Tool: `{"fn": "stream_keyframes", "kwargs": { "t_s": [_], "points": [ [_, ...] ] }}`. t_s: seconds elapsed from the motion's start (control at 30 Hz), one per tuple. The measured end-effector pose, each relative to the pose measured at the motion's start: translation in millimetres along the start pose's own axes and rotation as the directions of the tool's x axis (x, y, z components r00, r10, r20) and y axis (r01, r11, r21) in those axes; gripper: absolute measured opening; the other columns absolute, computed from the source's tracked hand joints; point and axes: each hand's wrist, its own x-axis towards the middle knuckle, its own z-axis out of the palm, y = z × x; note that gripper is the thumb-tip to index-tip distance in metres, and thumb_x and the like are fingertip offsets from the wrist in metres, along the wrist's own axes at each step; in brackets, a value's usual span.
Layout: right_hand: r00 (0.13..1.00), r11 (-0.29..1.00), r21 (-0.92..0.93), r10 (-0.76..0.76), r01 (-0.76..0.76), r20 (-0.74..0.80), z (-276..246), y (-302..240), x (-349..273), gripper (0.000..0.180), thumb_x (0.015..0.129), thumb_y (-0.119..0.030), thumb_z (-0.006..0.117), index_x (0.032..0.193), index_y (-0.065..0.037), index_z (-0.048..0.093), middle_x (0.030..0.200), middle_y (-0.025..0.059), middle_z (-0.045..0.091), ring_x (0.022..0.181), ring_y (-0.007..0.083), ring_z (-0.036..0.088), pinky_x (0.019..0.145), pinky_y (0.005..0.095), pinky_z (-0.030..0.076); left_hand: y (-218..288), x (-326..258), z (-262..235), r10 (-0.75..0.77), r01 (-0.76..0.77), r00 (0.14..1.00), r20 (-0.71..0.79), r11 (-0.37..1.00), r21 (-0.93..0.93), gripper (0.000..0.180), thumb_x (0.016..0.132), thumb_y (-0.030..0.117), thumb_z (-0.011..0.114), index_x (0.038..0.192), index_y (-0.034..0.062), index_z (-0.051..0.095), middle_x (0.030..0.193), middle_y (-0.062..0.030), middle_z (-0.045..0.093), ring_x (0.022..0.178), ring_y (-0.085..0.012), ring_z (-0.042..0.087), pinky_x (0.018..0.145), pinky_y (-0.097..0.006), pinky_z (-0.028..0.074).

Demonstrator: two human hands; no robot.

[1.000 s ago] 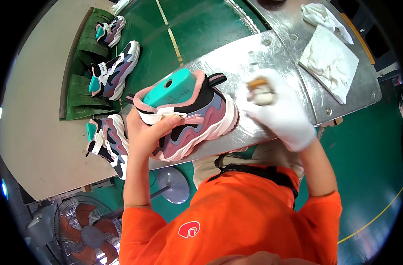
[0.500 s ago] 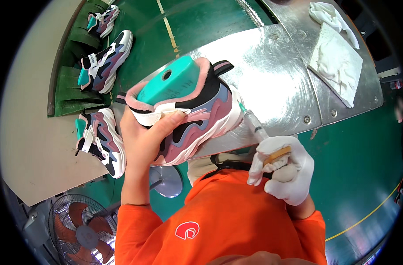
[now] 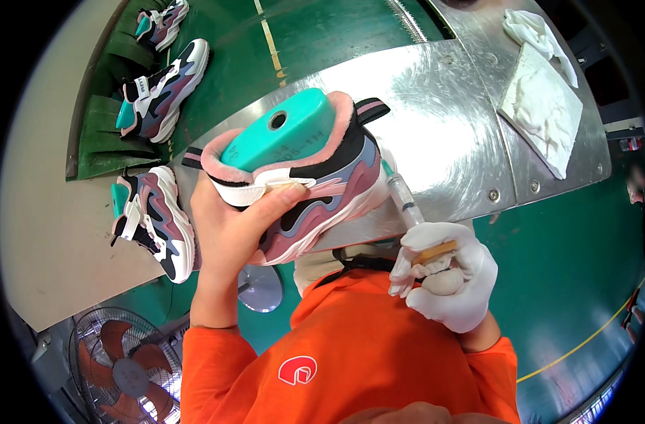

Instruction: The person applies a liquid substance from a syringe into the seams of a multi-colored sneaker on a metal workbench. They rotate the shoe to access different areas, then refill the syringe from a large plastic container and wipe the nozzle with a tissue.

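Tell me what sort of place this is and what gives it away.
Likely a shoe factory workstation: three matching sneakers lie at the left, the held shoe has a teal form inside, and the gloved right hand holds a syringe.

Left of the held shoe are three other shoes and, lower down, a fan, while just right of it is a syringe and, farther right, a cloth on a board on the bench.

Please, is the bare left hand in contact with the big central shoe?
Touching: the head view shows the left hand gripping the shoe, thumb laid over its side.
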Motion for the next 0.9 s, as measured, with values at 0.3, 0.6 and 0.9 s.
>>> {"fn": "stream_keyframes", "kwargs": {
  "t_s": [0.3,0.6,0.9],
  "points": [
    [1.000,0.998,-0.062,-0.005,0.005,-0.006,2.4,0.3,-2.7,0.050,0.069,0.002,0.078,0.113,0.002,0.055,0.072,0.0008,0.062,0.073,0.0096,0.064,0.070,0.0239,0.053,-1.6,-0.7,2.6,0.000,0.000,1.000,-0.007,1.000,-0.003,0.062,0.069,0.008,0.081,0.119,-0.0048,0.048,0.101,-0.0115,0.064,0.090,-0.0158,0.064,0.079,-0.027,0.051],
    [0.998,0.988,-0.146,-0.058,0.058,0.007,2.8,-2.1,-3.4,0.049,0.070,0.000,0.077,0.113,-0.001,0.055,0.071,0.0005,0.061,0.073,0.0104,0.065,0.069,0.0245,0.053,0.3,-0.4,3.2,0.000,0.000,1.000,-0.004,0.999,0.047,0.062,0.068,0.009,0.081,0.119,-0.0050,0.048,0.101,-0.0111,0.065,0.090,-0.0158,0.064,0.079,-0.027,0.050],
    [0.997,0.982,-0.179,-0.071,0.067,-0.017,6.6,-2.6,-6.7,0.048,0.070,0.003,0.075,0.113,0.000,0.054,0.071,-0.0004,0.061,0.075,0.0091,0.064,0.068,0.0236,0.052,0.9,-1.1,-0.1,0.004,-0.004,1.000,0.016,1.000,0.023,0.062,0.069,0.009,0.081,0.120,-0.0057,0.047,0.100,-0.0112,0.065,0.090,-0.0155,0.064,0.078,-0.027,0.051]
  ]
}}
